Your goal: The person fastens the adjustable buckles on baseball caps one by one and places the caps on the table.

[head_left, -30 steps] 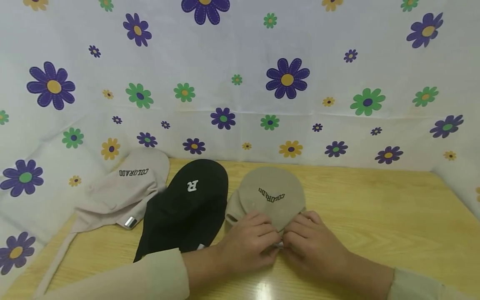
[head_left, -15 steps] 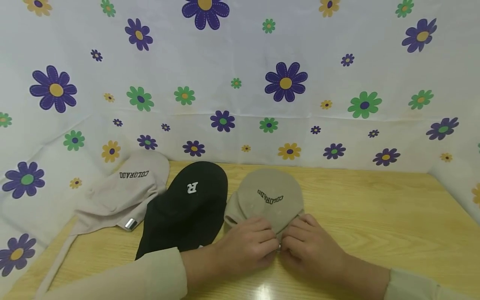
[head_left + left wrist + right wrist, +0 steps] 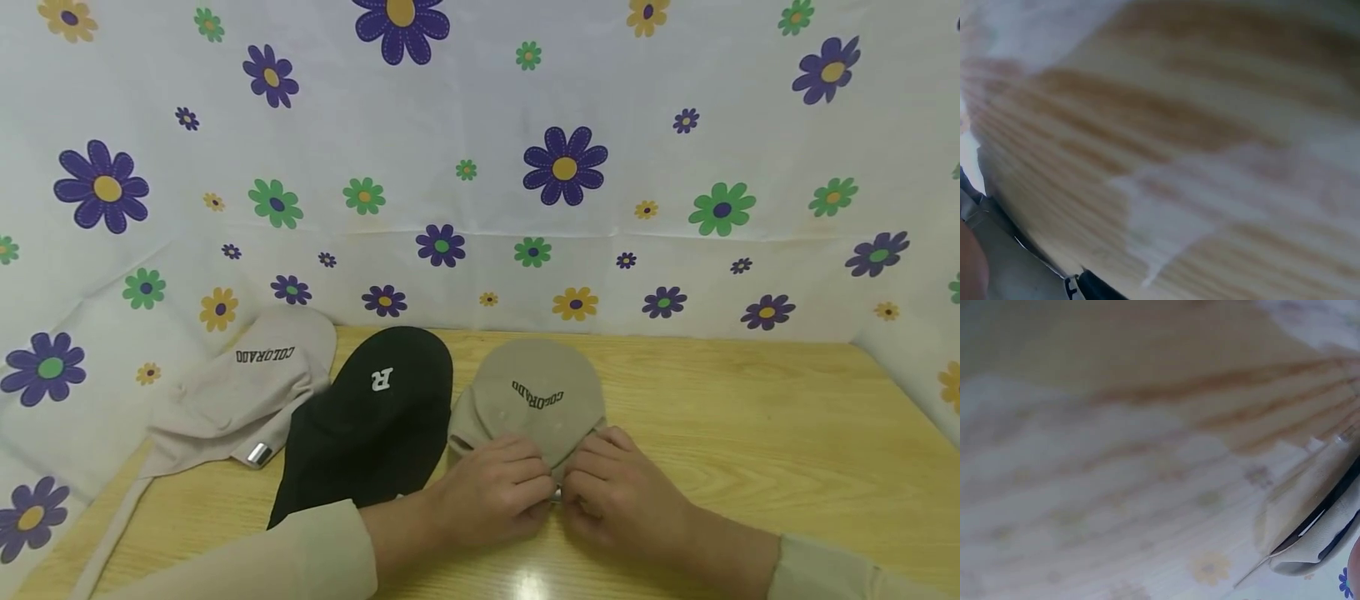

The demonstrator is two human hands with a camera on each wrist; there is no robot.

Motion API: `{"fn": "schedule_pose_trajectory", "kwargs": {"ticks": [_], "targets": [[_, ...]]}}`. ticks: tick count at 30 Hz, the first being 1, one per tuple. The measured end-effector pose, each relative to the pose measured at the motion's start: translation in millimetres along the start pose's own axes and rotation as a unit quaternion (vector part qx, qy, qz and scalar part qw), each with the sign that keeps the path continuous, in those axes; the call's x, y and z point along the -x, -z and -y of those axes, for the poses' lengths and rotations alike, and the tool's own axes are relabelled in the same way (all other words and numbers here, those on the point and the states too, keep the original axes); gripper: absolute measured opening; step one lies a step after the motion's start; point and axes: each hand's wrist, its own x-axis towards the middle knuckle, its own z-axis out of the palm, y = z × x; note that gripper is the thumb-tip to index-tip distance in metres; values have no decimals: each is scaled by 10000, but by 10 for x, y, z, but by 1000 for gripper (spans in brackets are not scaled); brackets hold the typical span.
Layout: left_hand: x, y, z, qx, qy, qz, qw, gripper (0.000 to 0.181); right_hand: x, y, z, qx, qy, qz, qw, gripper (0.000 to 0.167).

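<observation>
"First entry, please?"
"Left hand [image 3: 498,489], right hand [image 3: 621,492]: fingers curled, both gripping the near edge of the tan cap [image 3: 551,362], lettered COLORADO."
"Location of cap?"
"On the surface [image 3: 738,417], just right of the black cap [image 3: 367,442]."
"Change over the past second?"
"Practically none; finer finger movement, too small to tell."
"Meaning?"
"Work at that edge, judged unfinished; grip maintained."

my workplace: tabletop setup, kind of room unclear; wood-grain table [image 3: 750,425] before me; white flower-print cloth [image 3: 465,108] behind the table and at its sides.
</observation>
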Motion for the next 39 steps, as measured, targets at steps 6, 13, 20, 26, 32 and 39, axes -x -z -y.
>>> {"fn": "schedule_pose_trajectory", "kwargs": {"ticks": [6, 13, 20, 26, 32, 39], "targets": [[-4, 11, 10, -16, 78, 53, 10000, 6, -3, 35, -11, -48, -113, 23, 9999, 13], [-14, 33, 6, 30, 315, 129, 9994, 9, -4, 60, -12, 4, -109, -147, 9998, 14], [-16, 27, 3, -164, 461, 36, 9988, 16, 3, 45, -12, 140, -33, -379, 9992, 10], [0, 40, 1, -229, 620, 121, 9977, 13, 8, -1, -18, 136, 5, -591, 9982, 8], [39, 80, 7, -564, 1022, 80, 9931, 22, -2, 19, -7, 139, -230, -402, 9988, 12], [96, 113, -4, -1330, 1339, 358, 9814, 38, -18, 27, -4, 103, -313, -539, 9980, 14]]}}
